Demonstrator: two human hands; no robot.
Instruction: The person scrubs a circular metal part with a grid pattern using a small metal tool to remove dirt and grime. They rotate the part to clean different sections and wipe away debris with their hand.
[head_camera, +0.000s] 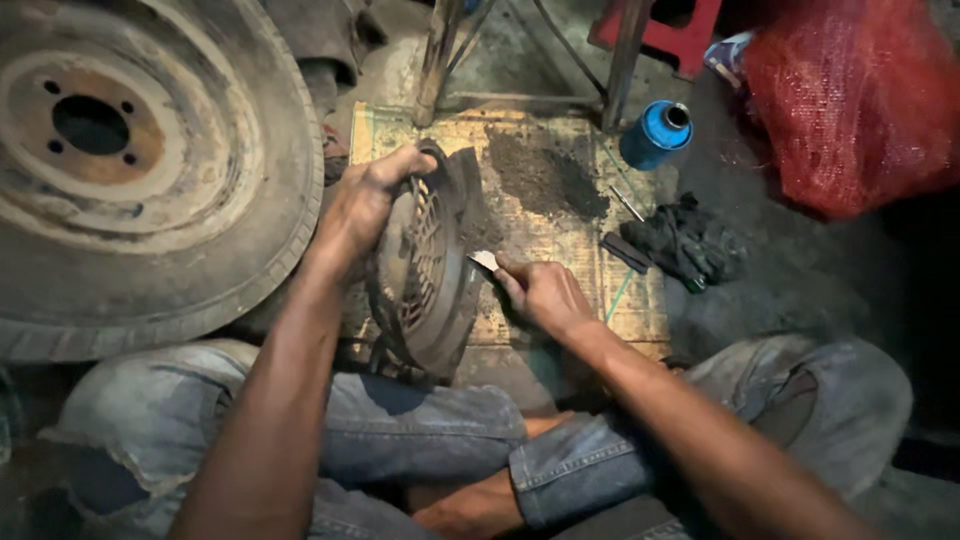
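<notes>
Denim-clad knees frame a round grille cover (425, 270) standing on edge, left hand (365, 200) clamped at its eleven o'clock rim; right hand (540, 290) grips a small scraper (484, 260) at three o'clock. Pushing hard could slip the blade toward the fingers.

The person wears blue denim jeans, faded and washed-out, with pale worn patches over both knees. The cloth looks dusty and stained with grime. On the right leg, the trouser end is folded up into a thick cuff, with its seam stitching visible along the edge. Both forearms are bare, with no sleeves, no watch and no bracelet to see. The left hand (362, 200) and the right hand (545, 295) have no gloves and no rings. A bare foot shows near the cuff, without shoe or sock.
</notes>
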